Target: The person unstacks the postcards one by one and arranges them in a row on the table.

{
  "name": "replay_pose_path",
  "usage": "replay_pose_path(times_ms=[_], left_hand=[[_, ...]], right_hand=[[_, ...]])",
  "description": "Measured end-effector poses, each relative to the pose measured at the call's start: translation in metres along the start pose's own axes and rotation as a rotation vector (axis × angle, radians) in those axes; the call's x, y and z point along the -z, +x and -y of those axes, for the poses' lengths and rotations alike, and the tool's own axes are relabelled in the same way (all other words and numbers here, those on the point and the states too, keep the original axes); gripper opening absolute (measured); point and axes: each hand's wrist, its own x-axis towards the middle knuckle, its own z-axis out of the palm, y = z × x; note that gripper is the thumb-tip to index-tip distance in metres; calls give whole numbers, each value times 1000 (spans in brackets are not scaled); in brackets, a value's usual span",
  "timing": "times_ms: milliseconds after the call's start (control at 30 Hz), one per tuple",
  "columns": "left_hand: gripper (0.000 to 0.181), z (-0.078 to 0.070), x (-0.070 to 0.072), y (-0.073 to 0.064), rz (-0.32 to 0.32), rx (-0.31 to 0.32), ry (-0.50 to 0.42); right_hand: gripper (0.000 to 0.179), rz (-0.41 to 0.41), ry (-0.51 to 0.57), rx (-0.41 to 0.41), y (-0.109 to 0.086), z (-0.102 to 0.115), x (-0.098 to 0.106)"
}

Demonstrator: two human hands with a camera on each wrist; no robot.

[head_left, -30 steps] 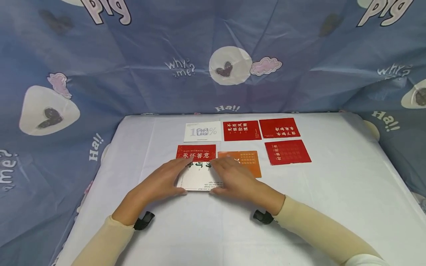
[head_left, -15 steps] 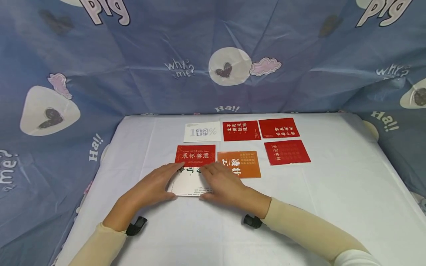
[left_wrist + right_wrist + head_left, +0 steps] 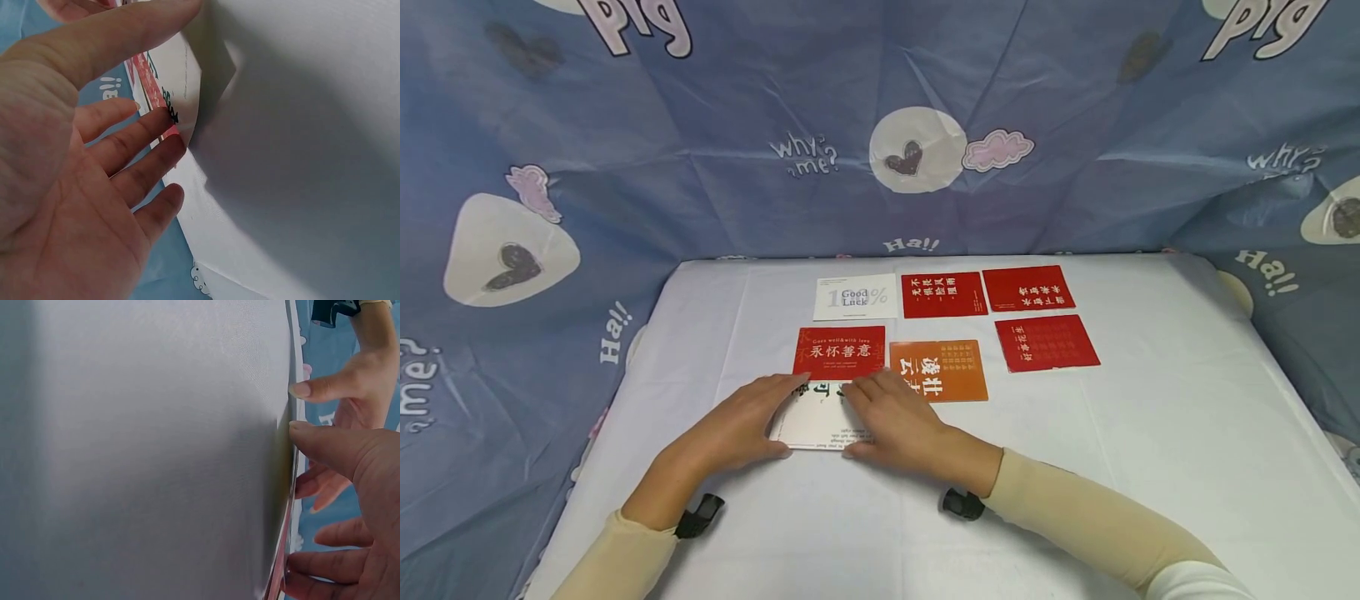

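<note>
A white card (image 3: 820, 417) with green characters and small upside-down print lies between both hands on the white-covered table. My left hand (image 3: 737, 429) holds its left side, thumb at the near edge and fingers at the far one. On the other side my right hand (image 3: 898, 425) grips it the same way, covering its right end. Seen from the left wrist, the white card (image 3: 192, 94) rises slightly from the cloth at the fingertips. Directly beyond it is a red card (image 3: 840, 350) with white characters, its near edge meeting the white card's far edge.
An orange card (image 3: 955, 367) lies just beyond my right hand. Behind are a white "Good Luck" card (image 3: 854, 297) and two red cards, one at centre (image 3: 945, 295) and one further right (image 3: 1030, 288). Another red card (image 3: 1048, 343) lies nearer. A blue patterned cloth (image 3: 737, 192) hangs behind.
Both hands have drawn the white card towards the near left. More of the red card beyond it and of the orange card now shows. The other cards stay where they were.
</note>
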Motion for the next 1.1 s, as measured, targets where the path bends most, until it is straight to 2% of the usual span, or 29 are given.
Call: replay_pose_path(times_ms=[333,833,1100], left_hand=[[102,0,-3,-1,-8,2,0],[99,0,-6,-1,-25,-18,29],[99,-3,-6,0,-36,0,31]], right_hand=[[81,49,-19,-23,-1,1,-2],[80,29,-39,-25,-2,2,-6],[81,31,-38,-30,-2,1,-7]])
